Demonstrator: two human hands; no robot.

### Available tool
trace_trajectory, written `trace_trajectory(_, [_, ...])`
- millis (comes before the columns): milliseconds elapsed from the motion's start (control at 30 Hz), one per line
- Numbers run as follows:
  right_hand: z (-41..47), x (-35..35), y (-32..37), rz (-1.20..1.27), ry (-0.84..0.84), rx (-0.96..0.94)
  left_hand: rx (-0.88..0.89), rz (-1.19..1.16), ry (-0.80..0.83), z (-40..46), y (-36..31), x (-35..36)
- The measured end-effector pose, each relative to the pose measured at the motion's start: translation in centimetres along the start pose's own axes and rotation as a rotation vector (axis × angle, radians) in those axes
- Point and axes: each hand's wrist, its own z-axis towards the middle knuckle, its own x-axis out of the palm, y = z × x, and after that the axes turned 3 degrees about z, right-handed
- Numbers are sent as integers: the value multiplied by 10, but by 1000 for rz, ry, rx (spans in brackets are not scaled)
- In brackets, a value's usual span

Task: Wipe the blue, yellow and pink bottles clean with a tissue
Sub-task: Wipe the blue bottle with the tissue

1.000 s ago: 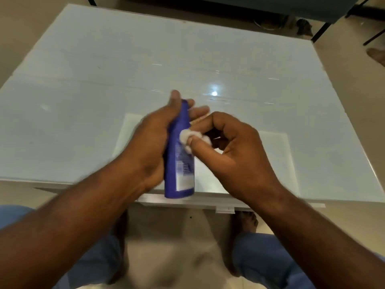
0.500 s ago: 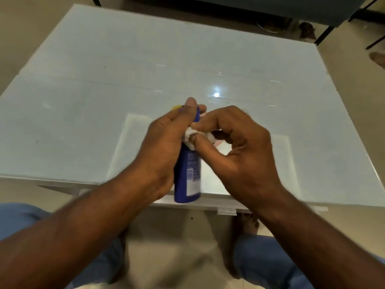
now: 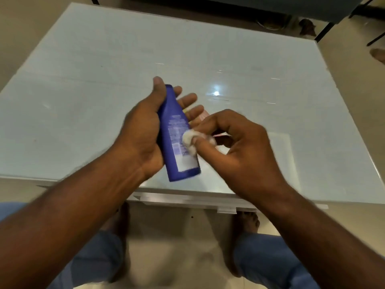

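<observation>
Left hand (image 3: 143, 134) grips the tilted blue bottle (image 3: 178, 138), label exposed, while right hand (image 3: 235, 149) pinches the tissue (image 3: 188, 139) against it.

Left hand (image 3: 143, 132): thumb up, fingers (image 3: 188, 100) extended, gripping | Right hand (image 3: 235, 147): fingers curled, thumb and forefinger pinching | Forearms: converging inward
</observation>
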Motion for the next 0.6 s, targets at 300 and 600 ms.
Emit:
trace_trajectory(300, [23, -44, -9, 318, -385, 362, 297, 631, -374, 23, -35, -26])
trace_trajectory(600, [25, -47, -11, 443, -419, 447, 285, 886, -365, 47, -11, -34])
